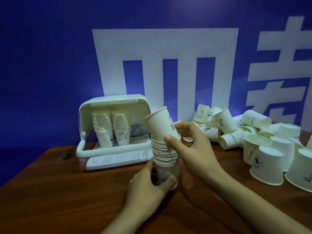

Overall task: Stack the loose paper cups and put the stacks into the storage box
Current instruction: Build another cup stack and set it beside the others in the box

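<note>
Hands both on one stack (166, 153), left hand (148, 181), right hand (190, 141), two stacks in storage box (81, 132)

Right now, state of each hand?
Left hand: grips the base of the cup stack.
Right hand: holds the tilted top cup entering the stack.

Upright stack of white paper cups (164, 152) near the table's middle, smiley print on the bottom cup, rims layered above. Top cup (161, 123) tilted left, only partly seated in the stack. White storage box (113, 130) just left of it, lid raised, two cup stacks (110, 127) standing inside side by side. Heap of loose cups (256, 141) to the right, some overturned, some on their sides.
</note>
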`<state>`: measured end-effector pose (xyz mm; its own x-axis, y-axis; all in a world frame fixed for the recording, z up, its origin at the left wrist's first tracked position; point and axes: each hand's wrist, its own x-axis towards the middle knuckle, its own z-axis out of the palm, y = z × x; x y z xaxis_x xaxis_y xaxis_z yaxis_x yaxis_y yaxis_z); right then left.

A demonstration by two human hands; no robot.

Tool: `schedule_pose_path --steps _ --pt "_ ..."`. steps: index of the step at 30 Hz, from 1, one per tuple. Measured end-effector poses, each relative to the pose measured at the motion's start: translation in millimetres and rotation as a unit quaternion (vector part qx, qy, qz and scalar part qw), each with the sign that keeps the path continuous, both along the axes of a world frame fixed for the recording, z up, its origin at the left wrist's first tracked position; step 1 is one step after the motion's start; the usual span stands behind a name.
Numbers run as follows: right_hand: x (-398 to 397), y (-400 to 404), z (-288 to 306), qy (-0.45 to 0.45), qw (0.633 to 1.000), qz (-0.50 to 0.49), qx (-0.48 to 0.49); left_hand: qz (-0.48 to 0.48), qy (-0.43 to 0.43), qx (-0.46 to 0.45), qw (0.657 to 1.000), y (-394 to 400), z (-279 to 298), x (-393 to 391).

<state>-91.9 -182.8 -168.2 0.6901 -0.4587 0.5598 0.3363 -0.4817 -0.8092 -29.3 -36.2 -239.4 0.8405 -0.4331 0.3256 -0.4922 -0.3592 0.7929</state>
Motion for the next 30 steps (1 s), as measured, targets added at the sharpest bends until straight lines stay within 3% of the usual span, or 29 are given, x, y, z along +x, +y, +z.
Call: schedule_pose_path --steps 6,10,17,20,23,25,30 --pt "-2.6 -5.6 -3.4 0.018 1.000 0.001 0.004 0.001 -0.012 0.000 1.000 -0.8 -1.1 0.8" --pt "-9.6 -9.0 3.5 -0.025 0.999 0.019 0.016 0.006 -0.011 0.005 1.000 0.0 0.9 -0.6" --pt "-11.2 -1.6 4.2 -0.027 0.973 0.054 -0.222 0.013 -0.002 0.003 1.000 -0.4 -2.2 -0.3" --pt "-7.6 -0.3 6.9 -0.037 0.959 0.014 -0.280 0.004 0.005 0.008 1.000 0.6 1.0 -2.4" --pt "-12.3 -6.3 6.1 -0.088 0.965 -0.058 -0.240 -0.010 0.009 0.005 1.000 1.1 1.4 -4.7" --pt "-15.8 -9.2 4.8 -0.088 0.973 -0.054 -0.204 -0.008 0.010 -0.004 1.000 0.7 2.4 -6.3" --pt "-13.5 -3.0 3.8 0.039 0.988 0.023 -0.151 0.001 0.001 -0.013 1.000 -0.6 4.2 -7.2"
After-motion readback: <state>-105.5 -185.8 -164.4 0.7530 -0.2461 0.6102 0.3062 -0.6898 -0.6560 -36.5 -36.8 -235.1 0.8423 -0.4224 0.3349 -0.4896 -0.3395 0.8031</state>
